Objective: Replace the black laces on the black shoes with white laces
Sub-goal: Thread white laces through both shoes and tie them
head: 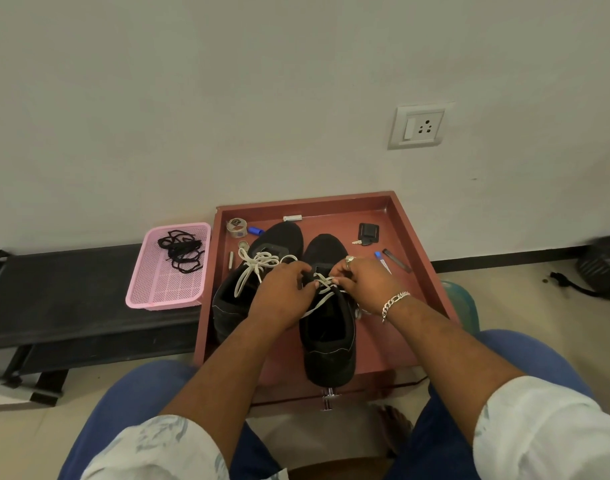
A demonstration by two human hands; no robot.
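Note:
Two black shoes stand side by side in a reddish-brown drawer point(417, 258). The left shoe point(234, 306) carries a white lace tied in a loose bow point(258, 263). On the right shoe point(327, 344) a white lace point(322, 299) crosses the eyelets. My left hand point(282, 296) pinches that lace at the tongue from the left. From the right, my right hand point(365, 282), with a ring and a chain bracelet, pinches the same lace. Black laces point(182, 249) lie heaped in a pink basket point(165, 289) left of the drawer.
Small items lie in the drawer's far part: a tape roll point(236, 227), a blue cap point(255, 231), a black key fob with key point(367, 233), pens point(383, 261). A black bench point(54, 292) holds the basket. A wall socket point(421, 126) is above. My knees frame the drawer.

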